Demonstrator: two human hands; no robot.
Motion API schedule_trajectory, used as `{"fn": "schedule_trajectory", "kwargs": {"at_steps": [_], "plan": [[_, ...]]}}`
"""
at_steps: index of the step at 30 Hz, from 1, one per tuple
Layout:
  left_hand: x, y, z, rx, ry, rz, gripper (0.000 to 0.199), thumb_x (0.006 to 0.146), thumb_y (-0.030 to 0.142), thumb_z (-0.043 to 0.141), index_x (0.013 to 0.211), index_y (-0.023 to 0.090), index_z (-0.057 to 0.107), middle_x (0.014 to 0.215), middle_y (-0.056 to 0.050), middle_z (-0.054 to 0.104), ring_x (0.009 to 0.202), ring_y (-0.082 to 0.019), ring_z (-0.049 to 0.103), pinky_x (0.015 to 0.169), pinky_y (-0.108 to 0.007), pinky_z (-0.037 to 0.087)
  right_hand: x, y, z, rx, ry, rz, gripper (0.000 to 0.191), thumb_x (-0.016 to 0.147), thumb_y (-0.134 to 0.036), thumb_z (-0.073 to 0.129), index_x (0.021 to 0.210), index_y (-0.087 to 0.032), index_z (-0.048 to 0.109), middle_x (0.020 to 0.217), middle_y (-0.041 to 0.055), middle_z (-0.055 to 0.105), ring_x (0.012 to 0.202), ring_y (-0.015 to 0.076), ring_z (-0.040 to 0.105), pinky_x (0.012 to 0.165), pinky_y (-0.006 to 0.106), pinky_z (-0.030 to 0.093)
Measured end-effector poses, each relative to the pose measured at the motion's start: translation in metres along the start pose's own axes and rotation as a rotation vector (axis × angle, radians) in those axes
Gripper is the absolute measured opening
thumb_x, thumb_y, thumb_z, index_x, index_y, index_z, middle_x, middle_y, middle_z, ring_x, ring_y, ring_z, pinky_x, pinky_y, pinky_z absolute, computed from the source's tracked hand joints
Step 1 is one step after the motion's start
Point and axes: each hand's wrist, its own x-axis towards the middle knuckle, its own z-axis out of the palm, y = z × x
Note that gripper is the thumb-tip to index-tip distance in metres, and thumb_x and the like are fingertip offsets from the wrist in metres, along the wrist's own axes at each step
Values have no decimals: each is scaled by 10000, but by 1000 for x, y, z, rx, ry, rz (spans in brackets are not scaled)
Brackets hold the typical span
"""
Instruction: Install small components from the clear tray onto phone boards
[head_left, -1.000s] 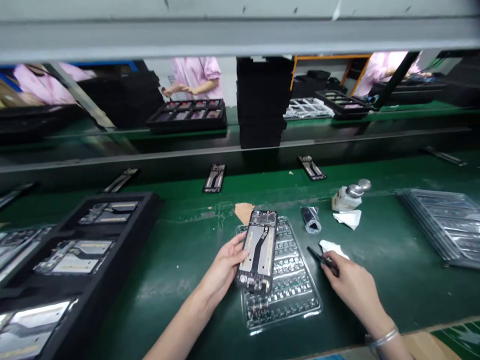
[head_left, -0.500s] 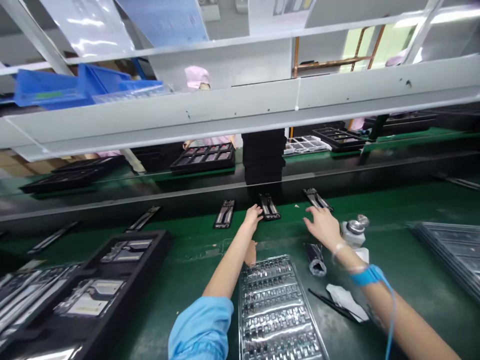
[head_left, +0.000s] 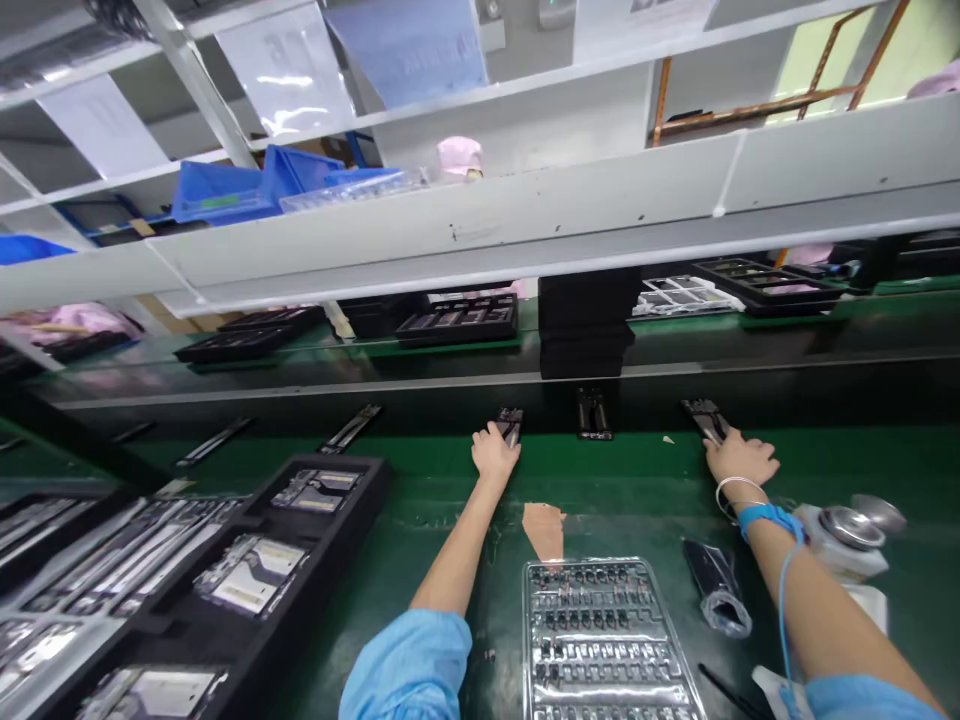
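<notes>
Three phone mid-frames lie in a spread-out row along the far edge of the green bench. My left hand [head_left: 495,453] is closed over the near end of the left phone mid-frame [head_left: 511,422], its fingers at the sides. The middle phone mid-frame [head_left: 594,415] lies untouched between my hands. At the right, my right hand [head_left: 741,460] has its thumb and fingers on the near end of another phone mid-frame [head_left: 705,418], which lies tilted. A blue wrist strap with a cord [head_left: 770,518] is around my right wrist.
A clear tray of small parts [head_left: 607,640] lies in front of me. To its right are a rolled black film [head_left: 716,588] and a white dispenser bottle with a metal top [head_left: 844,535]. A black foam tray [head_left: 300,570] holds phone parts at left. A low shelf [head_left: 465,235] crosses above.
My view has swung left, so the scene sits further right. My left hand has gone from between two mid-frames onto the left one. My right hand has closed on the right one.
</notes>
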Motion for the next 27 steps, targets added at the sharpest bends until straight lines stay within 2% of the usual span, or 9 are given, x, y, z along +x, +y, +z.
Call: {"fn": "schedule_trajectory", "kwargs": {"at_steps": [4, 8, 13, 15, 17, 19, 21, 23, 27], "plan": [[5, -7, -28, 1, -48, 18, 308, 866, 338, 541, 1100, 137, 543, 1080, -80, 585, 949, -198, 583, 823, -402, 484, -1, -14, -18, 35, -44, -5, 592, 722, -504, 582, 1156, -101, 580, 995, 275, 620, 1057, 439, 472, 716, 474, 377], [-38, -44, -77, 22, -58, 82, 428, 618, 391, 751, 932, 178, 551, 851, -58, 620, 927, -269, 576, 809, -365, 447, -24, -40, -43, 126, -166, -75, 640, 656, -619, 585, 1121, -180, 616, 908, 191, 668, 884, 379, 583, 611, 400, 415], [-129, -108, -135, 63, -63, 65, 348, 576, 299, 737, 848, 193, 548, 909, -87, 600, 991, -327, 512, 876, -439, 395, -101, -65, -83, 275, -290, -376, 570, 634, -635, 609, 1078, -278, 621, 930, 56, 682, 855, 258, 618, 660, 328, 430], [-158, -121, -147, 47, -52, 34, 331, 596, 273, 721, 874, 185, 564, 1006, -113, 591, 1068, -345, 475, 919, -469, 368, -141, -72, -101, 348, -301, -553, 509, 641, -590, 636, 1041, -275, 632, 904, 43, 679, 854, 244, 615, 679, 322, 436], [-178, -121, -152, 15, -12, 29, 366, 661, 290, 686, 990, 187, 563, 1194, -131, 529, 1192, -337, 397, 985, -473, 324, -183, -79, -117, 384, -298, -716, 459, 656, -545, 650, 1025, -273, 634, 869, 33, 672, 838, 232, 604, 671, 312, 442], [-192, -108, -150, -155, -9, 46, 436, 749, 349, 624, 1144, 207, 509, 1337, -113, 443, 1267, -291, 353, 1020, -432, 319, -224, -86, -129, 403, -275, -842, 440, 676, -511, 652, 1034, -257, 631, 888, 45, 662, 830, 226, 590, 653, 305, 451], [-198, -89, -144, -739, -176, 14, 458, 805, 378, 576, 1217, 206, 471, 1282, -110, 517, 1192, -259, 471, 948, -386, 415, -260, -93, -135, 417, -255, -985, 448, 707, -477, 643, 1080, -232, 613, 967, 72, 656, 882, 239, 570, 683, 318, 465], [-197, -73, -137, -1177, -298, -148, 439, 804, 431, 570, 1145, 159, 526, 1133, -129, 619, 1042, -273, 582, 834, -393, 489, -285, -98, -137, 422, -269, -1121, 444, 755, -456, 610, 1122, -207, 589, 1035, 89, 648, 961, 257, 542, 761, 343, 466], [-180, -75, -140, -1375, -131, -248, 357, 701, 321, 681, 985, 127, 588, 997, -103, 676, 925, -262, 630, 786, -361, 510, -300, -103, -133, 359, -356, -1135, 330, 912, -343, 401, 1162, -179, 540, 1077, 87, 634, 958, 205, 566, 815, 321, 457]]}}
